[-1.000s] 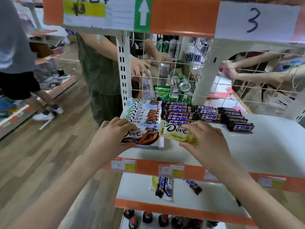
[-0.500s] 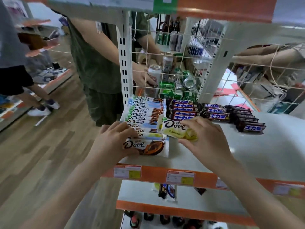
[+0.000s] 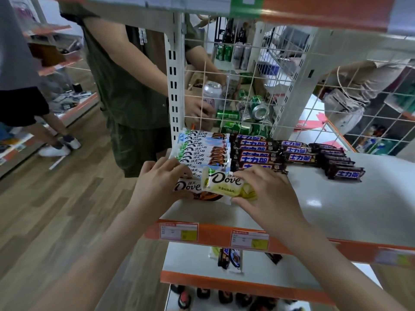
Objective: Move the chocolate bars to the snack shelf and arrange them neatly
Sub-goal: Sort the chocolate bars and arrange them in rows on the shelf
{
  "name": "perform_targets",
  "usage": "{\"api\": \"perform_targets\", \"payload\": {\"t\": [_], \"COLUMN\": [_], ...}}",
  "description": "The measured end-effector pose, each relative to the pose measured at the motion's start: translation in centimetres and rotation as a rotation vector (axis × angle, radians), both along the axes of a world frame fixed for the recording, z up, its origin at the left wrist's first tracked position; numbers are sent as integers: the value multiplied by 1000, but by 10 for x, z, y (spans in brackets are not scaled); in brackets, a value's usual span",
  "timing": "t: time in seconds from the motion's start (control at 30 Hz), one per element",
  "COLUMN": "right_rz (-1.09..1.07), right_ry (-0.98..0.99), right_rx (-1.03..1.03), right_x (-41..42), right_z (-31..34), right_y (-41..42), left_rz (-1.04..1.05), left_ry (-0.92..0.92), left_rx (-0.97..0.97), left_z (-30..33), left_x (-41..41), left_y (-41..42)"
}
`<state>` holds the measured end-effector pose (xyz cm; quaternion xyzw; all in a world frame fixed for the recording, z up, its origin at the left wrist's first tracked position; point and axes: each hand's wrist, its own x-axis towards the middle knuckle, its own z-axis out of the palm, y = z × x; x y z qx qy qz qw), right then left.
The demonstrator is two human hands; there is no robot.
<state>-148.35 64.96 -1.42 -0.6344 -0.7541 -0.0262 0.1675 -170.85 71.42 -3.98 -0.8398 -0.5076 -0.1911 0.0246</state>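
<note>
1. The yellow Dove bar (image 3: 226,184) has crossed leftward since a second ago — it was beside the brown bar (image 3: 190,189), to its right on the shelf (image 3: 350,205); now it overlaps that bar's right half, near the shelf's front-left corner.
2. The right hand (image 3: 267,194) holds the yellow bar at its right end, fingers (image 3: 243,176) curled over the top edge and the thumb under the lower one — closed on it, not loose.
3. The left hand (image 3: 161,182) has stayed on the brown bar, fingers bent and pressing its left end down. Whether it pinches the bar or only pins it, I cannot tell.
4. Behind the hands the white Dove row (image 3: 202,151) runs from the front toward the back-left upright, each bar overlapping the next. To its right lie the dark bars (image 3: 262,153) in three columns; the rightmost column (image 3: 336,162) is looser, fanned toward the shelf's middle.
5. My reading: the yellow bar is being brought in as the next front piece of the Dove row, so this placement looks nearly done — squaring it to the row remains.
6. More bars (image 3: 229,258) sit on the lower shelf (image 3: 287,279), so moving may not be over.
7. Risk, as I judge it: the slick wrappers slide, and a push on the front bar could shove the row askew.
</note>
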Motion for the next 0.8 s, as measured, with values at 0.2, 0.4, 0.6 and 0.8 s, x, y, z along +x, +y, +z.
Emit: {"api": "perform_targets", "payload": {"t": [0.2,0.4,0.6,0.8], "right_rz": [38,23,71,97], "right_ry": [-20,-44,-63,-74], "right_rx": [-32,-49,-48,-42], "right_x": [-13,-29,-54,-69], "right_z": [-7,-14,-16,-19], "right_y": [-5,-2,8,14], "left_rz": [-2,-5,31,40], "left_ry": [-16,-10,-95,-109], "left_rx": [36,-12,-126,-126], "left_z": [-3,-5,-6,-5], "left_x": [-4,-19,-38,-41], "left_y": [-3,-11,-19,-22]}}
